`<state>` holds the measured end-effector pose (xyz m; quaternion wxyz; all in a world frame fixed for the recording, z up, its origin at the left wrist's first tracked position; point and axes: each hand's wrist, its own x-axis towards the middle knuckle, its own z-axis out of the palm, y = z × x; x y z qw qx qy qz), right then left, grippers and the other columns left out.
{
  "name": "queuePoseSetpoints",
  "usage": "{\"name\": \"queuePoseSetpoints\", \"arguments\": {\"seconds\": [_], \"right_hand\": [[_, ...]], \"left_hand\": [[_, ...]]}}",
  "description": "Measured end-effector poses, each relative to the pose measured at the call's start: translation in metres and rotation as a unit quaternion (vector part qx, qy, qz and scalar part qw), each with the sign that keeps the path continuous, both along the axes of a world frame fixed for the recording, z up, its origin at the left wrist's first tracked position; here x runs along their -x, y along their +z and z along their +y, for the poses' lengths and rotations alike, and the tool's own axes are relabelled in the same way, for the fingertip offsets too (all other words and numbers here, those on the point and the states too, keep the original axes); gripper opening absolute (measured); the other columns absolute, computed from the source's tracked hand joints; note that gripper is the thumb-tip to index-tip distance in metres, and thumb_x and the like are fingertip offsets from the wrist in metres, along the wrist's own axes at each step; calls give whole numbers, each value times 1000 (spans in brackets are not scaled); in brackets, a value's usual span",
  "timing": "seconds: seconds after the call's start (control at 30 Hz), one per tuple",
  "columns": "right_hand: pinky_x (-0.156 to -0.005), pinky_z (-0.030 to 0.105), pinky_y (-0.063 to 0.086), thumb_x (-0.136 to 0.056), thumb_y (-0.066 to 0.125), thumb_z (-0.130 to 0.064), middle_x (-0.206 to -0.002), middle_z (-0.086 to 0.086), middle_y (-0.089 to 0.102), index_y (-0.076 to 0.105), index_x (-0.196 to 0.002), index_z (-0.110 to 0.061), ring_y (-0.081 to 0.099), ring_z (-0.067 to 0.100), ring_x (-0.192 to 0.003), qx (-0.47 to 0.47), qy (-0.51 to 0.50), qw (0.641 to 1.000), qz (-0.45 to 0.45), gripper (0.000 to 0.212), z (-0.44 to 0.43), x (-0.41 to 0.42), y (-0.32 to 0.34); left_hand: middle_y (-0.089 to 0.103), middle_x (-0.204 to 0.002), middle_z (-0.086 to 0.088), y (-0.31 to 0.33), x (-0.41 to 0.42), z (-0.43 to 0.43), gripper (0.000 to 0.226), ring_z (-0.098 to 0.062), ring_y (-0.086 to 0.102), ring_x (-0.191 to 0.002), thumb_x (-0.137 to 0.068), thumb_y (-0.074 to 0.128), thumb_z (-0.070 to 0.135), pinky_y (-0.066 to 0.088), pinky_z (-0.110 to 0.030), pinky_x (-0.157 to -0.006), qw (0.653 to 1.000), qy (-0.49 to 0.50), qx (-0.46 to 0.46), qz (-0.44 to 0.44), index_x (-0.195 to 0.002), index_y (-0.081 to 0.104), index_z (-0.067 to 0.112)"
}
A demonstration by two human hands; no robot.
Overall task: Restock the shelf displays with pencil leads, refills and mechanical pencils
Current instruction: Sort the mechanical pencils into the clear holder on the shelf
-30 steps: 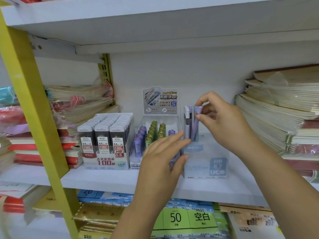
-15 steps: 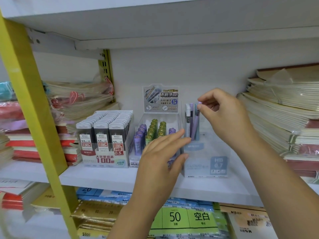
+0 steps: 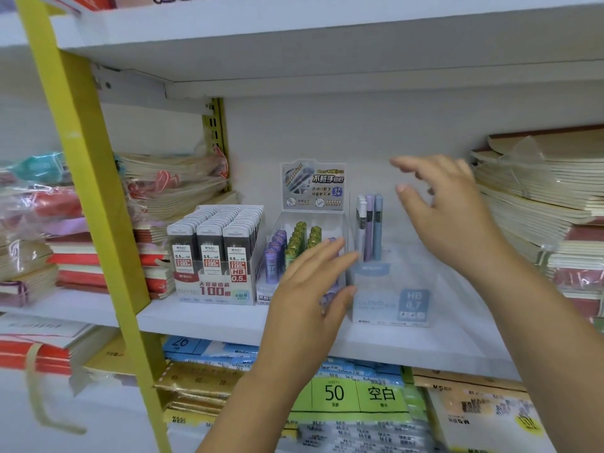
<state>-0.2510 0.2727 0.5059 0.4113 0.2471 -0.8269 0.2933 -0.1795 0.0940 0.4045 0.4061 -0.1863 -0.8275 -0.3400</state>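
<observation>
Mechanical pencils [image 3: 369, 227] stood in the clear box [image 3: 392, 289]; left hand [image 3: 310, 289] lay flat against it, right hand [image 3: 447, 217] hovered open, empty; fetching more seemed next.

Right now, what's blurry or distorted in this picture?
Head view: the right hand is smeared by motion blur, worst at the fingertips; the left hand and pencils are sharper; the clear box looks hazy, its label washed out; the yellow post leans, likely wide-angle distortion; the lower left corner is soft.
</observation>
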Motion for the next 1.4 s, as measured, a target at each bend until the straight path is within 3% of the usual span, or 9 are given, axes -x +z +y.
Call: {"name": "queuePoseSetpoints", "arguments": {"seconds": [0.17,0.33,0.47,0.6,0.7,0.83,0.97,1.07,1.4], "right_hand": [[-72,27,50,-97,49,-8,-92,0,66,58,-113,-21,63,16,-81,99,220,969,55,23,-7,-80,-10],[-62,30,50,-95,52,-17,-86,-5,66,60,-102,-37,62,19,-72,112,305,922,-211,23,-22,-135,-140],[-71,14,45,-96,55,-20,-97,-10,67,62,-93,-39,61,7,-84,41,176,819,-544,21,-39,-155,-307],[-78,9,43,-97,54,-20,-110,-10,63,60,-108,-35,57,6,-99,1,98,753,-651,19,-47,-164,-435],[-93,23,45,-92,64,-25,-130,2,57,52,-131,-27,54,15,-112,-44,49,701,-710,41,-50,-164,-489],[-111,32,31,-82,76,-27,-152,11,34,31,-149,-18,35,27,-137,-37,-2,656,-754,81,-57,-162,-536],[-113,35,24,-74,82,-36,-157,5,24,14,-153,-24,25,29,-142,-11,-52,635,-771,105,-69,-166,-567],[-113,37,25,-72,82,-40,-157,5,24,18,-153,-24,26,32,-140,-60,-65,645,-759,104,-72,-170,-585],[-94,26,38,-81,76,-19,-131,6,57,49,-133,-13,53,28,-119,-35,-11,585,-810,59,-75,-166,-601]], "left_hand": [[60,-112,18,-35,-38,-18,29,-1,53,-104,-94,57,29,37,-11,-95,997,43,27,57,-120,68,21],[63,-107,12,-152,-90,-52,22,-5,57,-92,-96,61,25,49,-19,-76,974,55,16,-217,-117,68,25],[65,-116,3,-273,-137,-64,25,-8,61,-91,-96,63,22,44,-17,-79,862,117,-77,-487,-121,65,21],[62,-127,3,-353,-170,-62,37,-7,60,-99,-98,60,32,41,-14,-82,740,66,-119,-658,-134,56,23],[63,-117,15,-380,-173,-62,30,-12,63,-114,-98,60,32,42,-4,-79,710,30,-139,-690,-127,55,36],[59,-132,5,-405,-170,-77,46,-16,58,-123,-99,59,29,46,-33,-105,684,54,-179,-705,-144,49,24],[65,-120,19,-417,-182,-83,28,-9,61,-119,-98,59,35,52,-38,-101,656,51,-238,-714,-126,62,40],[65,-109,35,-416,-187,-80,22,12,63,-100,-99,58,35,56,-33,-93,656,49,-286,-697,-109,63,53],[69,-119,18,-409,-184,-75,31,-3,63,-111,-101,55,25,58,-30,-89,635,59,-321,-700,-130,65,30]]}}
